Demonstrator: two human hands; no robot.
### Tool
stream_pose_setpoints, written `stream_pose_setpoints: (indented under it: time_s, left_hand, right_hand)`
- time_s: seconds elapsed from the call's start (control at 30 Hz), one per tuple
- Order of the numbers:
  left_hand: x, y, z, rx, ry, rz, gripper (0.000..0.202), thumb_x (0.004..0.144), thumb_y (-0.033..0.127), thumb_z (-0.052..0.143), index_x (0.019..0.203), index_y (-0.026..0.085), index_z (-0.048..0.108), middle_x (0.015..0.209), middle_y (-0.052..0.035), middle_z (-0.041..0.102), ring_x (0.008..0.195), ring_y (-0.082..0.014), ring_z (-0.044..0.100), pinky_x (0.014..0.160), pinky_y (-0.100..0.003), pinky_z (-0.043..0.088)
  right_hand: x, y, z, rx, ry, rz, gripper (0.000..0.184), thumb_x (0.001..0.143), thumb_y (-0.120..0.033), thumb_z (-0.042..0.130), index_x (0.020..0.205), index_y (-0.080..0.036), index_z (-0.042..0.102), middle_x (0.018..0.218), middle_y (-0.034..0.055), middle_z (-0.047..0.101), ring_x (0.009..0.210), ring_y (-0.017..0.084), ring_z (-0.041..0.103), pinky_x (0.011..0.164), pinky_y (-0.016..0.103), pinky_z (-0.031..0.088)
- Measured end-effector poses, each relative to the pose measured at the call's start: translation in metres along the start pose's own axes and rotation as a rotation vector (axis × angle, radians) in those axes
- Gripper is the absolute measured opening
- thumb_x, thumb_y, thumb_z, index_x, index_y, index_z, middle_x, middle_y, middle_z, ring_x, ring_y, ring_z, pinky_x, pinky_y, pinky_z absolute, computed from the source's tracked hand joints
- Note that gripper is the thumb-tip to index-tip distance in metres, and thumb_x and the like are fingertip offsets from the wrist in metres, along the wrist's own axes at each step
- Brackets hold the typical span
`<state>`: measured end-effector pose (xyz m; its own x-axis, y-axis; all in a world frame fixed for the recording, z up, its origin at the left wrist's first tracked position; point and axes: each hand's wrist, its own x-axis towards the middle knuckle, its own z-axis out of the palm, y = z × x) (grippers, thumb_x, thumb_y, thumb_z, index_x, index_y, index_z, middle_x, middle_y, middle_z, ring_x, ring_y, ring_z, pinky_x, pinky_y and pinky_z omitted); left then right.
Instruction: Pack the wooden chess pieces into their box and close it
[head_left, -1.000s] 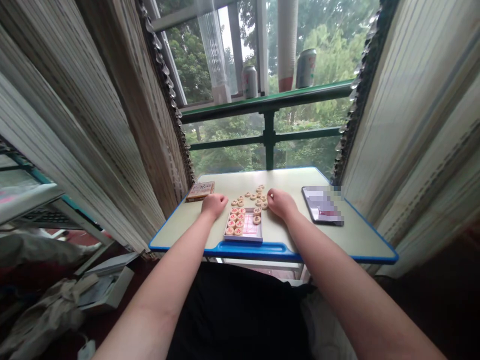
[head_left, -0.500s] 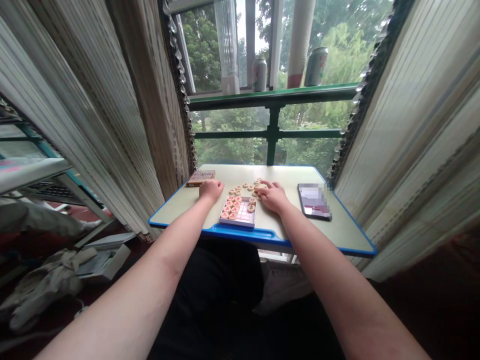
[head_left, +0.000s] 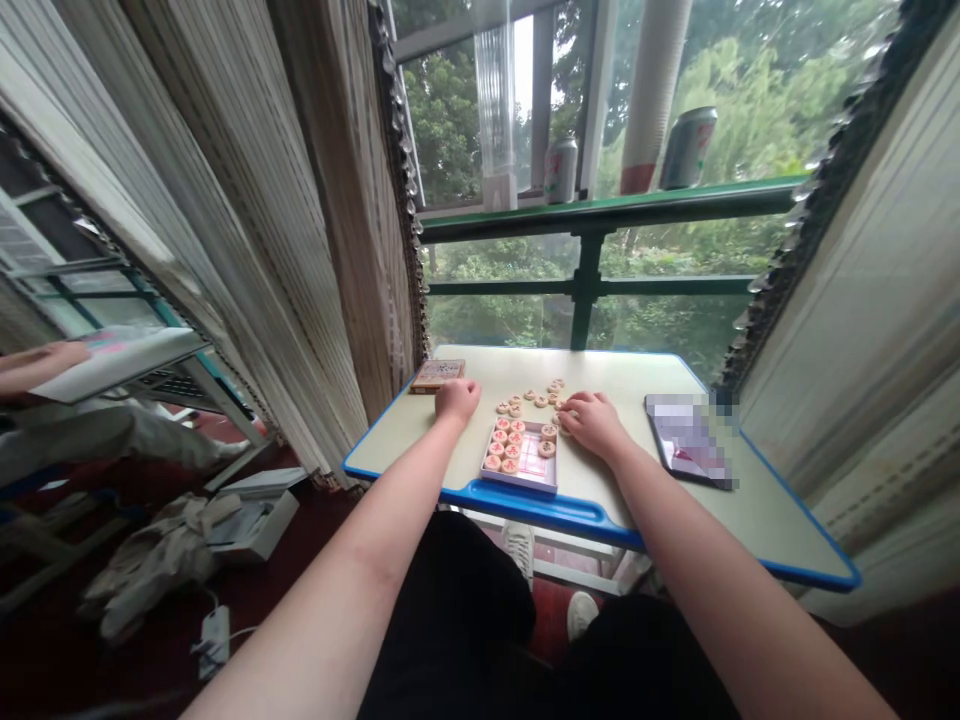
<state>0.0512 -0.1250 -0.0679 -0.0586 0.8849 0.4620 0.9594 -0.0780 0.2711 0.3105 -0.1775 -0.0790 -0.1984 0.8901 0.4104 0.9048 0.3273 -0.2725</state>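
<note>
Bare tabletop is left between the loose pieces and the phone; the left edge is hemmed by the curtain (wooden box beside it).

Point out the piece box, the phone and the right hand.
piece box point(head_left: 535, 467): head view, bare pink floor.
phone point(head_left: 688, 440): head view, middle of screen.
right hand point(head_left: 596, 425): head view, back of hand.

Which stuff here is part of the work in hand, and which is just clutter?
In hand: right hand on the loose chess discs; tray part-filled with discs; left hand fisted beside it.
Lying about: phone, flat wooden box, cans on the rail.
</note>
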Motion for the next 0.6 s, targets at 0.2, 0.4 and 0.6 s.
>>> stream_pose_setpoints:
  time_s: [0.2,0.4,0.6]
  left_hand:
    - [-0.005,-0.003,0.005,-0.071,0.058,0.138,0.033,0.082,0.031,0.047,0.059,0.016,0.066,0.070,-0.0083,0.068,0.064,-0.0159,0.054,0.055,-0.026,0.028]
    - [-0.004,-0.009,0.007,-0.176,0.127,0.163,0.037,0.083,0.028,0.046,0.050,0.015,0.058,0.060,-0.0075,0.063,0.057,-0.0144,0.048,0.054,-0.026,0.027]
    - [-0.003,-0.008,0.008,-0.241,0.119,0.171,0.039,0.082,0.030,0.046,0.046,0.016,0.053,0.053,-0.0047,0.057,0.053,-0.0130,0.042,0.053,-0.027,0.025]
  right_hand:
    - [0.003,0.004,-0.002,0.156,0.048,0.007,0.024,0.081,-0.031,0.051,0.076,-0.020,0.072,0.092,0.0070,0.071,0.089,0.021,0.060,0.089,0.038,0.037]
    - [-0.004,0.002,-0.009,0.195,-0.035,-0.040,0.020,0.073,-0.032,0.058,0.083,-0.023,0.074,0.107,0.0069,0.067,0.106,0.025,0.054,0.097,0.044,0.035]
    - [-0.006,0.000,-0.007,0.132,-0.007,-0.012,0.018,0.072,-0.031,0.062,0.083,-0.024,0.074,0.115,0.0080,0.065,0.118,0.028,0.048,0.105,0.048,0.029]
